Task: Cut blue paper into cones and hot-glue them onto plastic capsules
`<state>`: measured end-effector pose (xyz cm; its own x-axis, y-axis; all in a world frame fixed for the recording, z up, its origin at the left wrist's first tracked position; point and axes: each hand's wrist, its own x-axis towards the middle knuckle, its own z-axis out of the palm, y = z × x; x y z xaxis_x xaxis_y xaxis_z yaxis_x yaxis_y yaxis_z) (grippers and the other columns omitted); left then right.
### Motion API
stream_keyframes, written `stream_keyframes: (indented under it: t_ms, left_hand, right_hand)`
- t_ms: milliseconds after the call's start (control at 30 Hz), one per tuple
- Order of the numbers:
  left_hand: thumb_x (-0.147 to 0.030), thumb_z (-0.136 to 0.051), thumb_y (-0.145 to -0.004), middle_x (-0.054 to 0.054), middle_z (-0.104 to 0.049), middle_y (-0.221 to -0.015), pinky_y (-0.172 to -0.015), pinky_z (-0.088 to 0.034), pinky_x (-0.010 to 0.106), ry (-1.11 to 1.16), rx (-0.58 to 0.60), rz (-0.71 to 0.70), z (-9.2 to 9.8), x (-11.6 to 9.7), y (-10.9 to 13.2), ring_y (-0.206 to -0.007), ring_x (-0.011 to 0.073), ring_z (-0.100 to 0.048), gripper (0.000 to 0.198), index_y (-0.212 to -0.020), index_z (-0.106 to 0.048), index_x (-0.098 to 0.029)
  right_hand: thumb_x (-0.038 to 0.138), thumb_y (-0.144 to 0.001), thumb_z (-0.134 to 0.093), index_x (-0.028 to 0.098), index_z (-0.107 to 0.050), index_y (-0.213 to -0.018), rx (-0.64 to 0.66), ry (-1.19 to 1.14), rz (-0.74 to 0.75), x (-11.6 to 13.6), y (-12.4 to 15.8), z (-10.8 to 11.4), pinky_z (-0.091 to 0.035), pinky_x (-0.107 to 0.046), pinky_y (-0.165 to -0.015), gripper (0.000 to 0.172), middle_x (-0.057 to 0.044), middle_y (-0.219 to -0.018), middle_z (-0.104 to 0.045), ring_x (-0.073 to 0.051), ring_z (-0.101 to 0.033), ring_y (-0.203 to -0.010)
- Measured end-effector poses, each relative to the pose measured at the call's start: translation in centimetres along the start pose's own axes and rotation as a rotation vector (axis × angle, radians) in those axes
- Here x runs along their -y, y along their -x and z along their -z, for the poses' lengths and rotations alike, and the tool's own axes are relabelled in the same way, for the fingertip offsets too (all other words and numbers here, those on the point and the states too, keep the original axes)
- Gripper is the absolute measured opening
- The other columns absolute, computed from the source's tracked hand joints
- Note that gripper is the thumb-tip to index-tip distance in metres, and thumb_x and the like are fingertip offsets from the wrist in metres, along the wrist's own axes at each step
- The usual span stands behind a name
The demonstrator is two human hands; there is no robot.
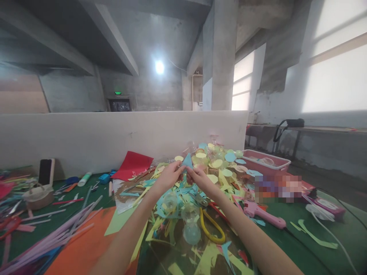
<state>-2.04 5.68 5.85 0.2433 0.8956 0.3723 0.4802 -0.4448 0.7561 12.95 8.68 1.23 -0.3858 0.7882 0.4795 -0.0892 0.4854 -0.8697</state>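
Observation:
Both my hands meet over the middle of the table, pinching a small folded piece of blue paper (188,159). My left hand (171,173) grips its left side between thumb and fingers. On the lower right edge, my right hand (200,178) is closed on the same paper. Beneath them lies a heap of yellow, green and blue paper scraps (183,191). Clear plastic balls (191,232) sit in the scraps between my forearms. A yellow-handled tool (213,229), perhaps scissors or pliers, lies beside my right forearm.
A pink glue gun (263,214) with a cord lies at the right, near a pink plastic bin (268,162). Red paper (134,165), orange paper (86,240) and purple strips (63,236) are at the left. A white partition (123,133) stands behind the table.

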Motion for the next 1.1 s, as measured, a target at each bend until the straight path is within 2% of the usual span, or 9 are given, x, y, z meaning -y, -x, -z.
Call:
stream_keyframes:
  t_ms: [167, 267, 400, 633, 733, 833, 933, 1100]
  left_hand:
    - [-0.056, -0.055, -0.078, -0.005, -0.052, -0.056, -0.05, -0.036, 0.024, 0.059, 0.082, 0.027, 0.9, -0.2, 0.2, -0.049, 0.0109, -0.046, 0.037, -0.075, -0.05, -0.02]
    - [-0.051, -0.059, -0.076, -0.003, -0.056, -0.063, -0.056, -0.04, 0.025, 0.091, 0.137, 0.016, 1.5, -0.5, 0.4, -0.056, 0.0117, -0.05, 0.033, -0.078, -0.052, -0.019]
    - [-0.042, -0.064, -0.075, -0.002, -0.058, -0.068, -0.062, -0.041, 0.026, 0.119, 0.152, -0.002, 1.9, -0.8, 0.5, -0.065, 0.013, -0.053, 0.026, -0.083, -0.054, -0.018]
    - [-0.039, -0.063, -0.08, -0.001, -0.065, -0.066, -0.056, -0.042, 0.025, 0.21, 0.156, -0.042, 1.2, -0.7, 0.1, -0.059, 0.0132, -0.057, 0.025, -0.088, -0.05, -0.02]
    - [-0.043, -0.064, -0.081, -0.001, -0.066, -0.066, -0.056, -0.042, 0.024, 0.259, 0.15, -0.064, 0.9, -0.9, 0.0, -0.06, 0.013, -0.059, 0.028, -0.084, -0.046, -0.021]
    - [-0.049, -0.063, -0.081, -0.002, -0.065, -0.064, -0.058, -0.045, 0.025, 0.297, 0.134, -0.067, 0.9, -1.1, 0.0, -0.06, 0.0132, -0.061, 0.033, -0.082, -0.045, -0.021]
    - [-0.054, -0.066, -0.076, -0.003, -0.063, -0.062, -0.058, -0.046, 0.026, 0.316, 0.144, -0.051, 1.0, -1.0, 0.1, -0.059, 0.0142, -0.061, 0.039, -0.081, -0.046, -0.021]
    - [-0.053, -0.071, -0.072, -0.002, -0.062, -0.062, -0.056, -0.043, 0.025, 0.296, 0.179, -0.024, 1.1, -0.7, 0.4, -0.059, 0.0139, -0.06, 0.041, -0.082, -0.049, -0.02]
  right_hand:
    - [0.07, -0.078, -0.051, 0.02, -0.047, -0.057, 0.001, 0.002, 0.004, 0.5, 0.5, 0.5, -0.033, -0.027, -0.059, 0.054, 0.004, -0.054, -0.045, -0.012, -0.041, -0.055]
    - [0.071, -0.075, -0.054, 0.02, -0.049, -0.057, -0.02, -0.031, -0.014, 0.2, 0.3, 0.6, -0.034, -0.028, -0.059, 0.055, 0.004, -0.054, -0.046, -0.012, -0.042, -0.055]
    - [0.074, -0.069, -0.058, 0.02, -0.05, -0.057, -0.059, -0.121, -0.05, -0.3, -0.3, 0.4, -0.037, -0.028, -0.058, 0.056, 0.005, -0.054, -0.047, -0.011, -0.044, -0.054]
    - [0.071, -0.056, -0.072, 0.019, -0.052, -0.061, -0.116, -0.352, -0.095, -0.7, -0.5, -0.5, -0.039, -0.027, -0.058, 0.056, 0.006, -0.055, -0.047, -0.01, -0.044, -0.053]
    - [0.069, -0.06, -0.071, 0.02, -0.048, -0.062, -0.13, -0.464, -0.097, -0.5, -0.3, -1.2, -0.043, -0.027, -0.062, 0.054, 0.005, -0.058, -0.047, -0.011, -0.049, -0.058]
    - [0.063, -0.066, -0.072, 0.021, -0.048, -0.063, -0.114, -0.526, -0.083, -0.3, -0.1, -1.7, -0.044, -0.027, -0.065, 0.048, 0.005, -0.061, -0.048, -0.011, -0.051, -0.062]
    - [0.061, -0.065, -0.074, 0.021, -0.051, -0.064, -0.077, -0.528, -0.067, -0.4, 0.0, -1.8, -0.043, -0.027, -0.063, 0.047, 0.006, -0.059, -0.045, -0.011, -0.049, -0.059]
    - [0.06, -0.066, -0.074, 0.019, -0.058, -0.067, 0.021, -0.431, -0.061, -0.4, 0.1, -0.8, -0.041, -0.027, -0.062, 0.045, 0.004, -0.062, -0.05, -0.011, -0.047, -0.059]
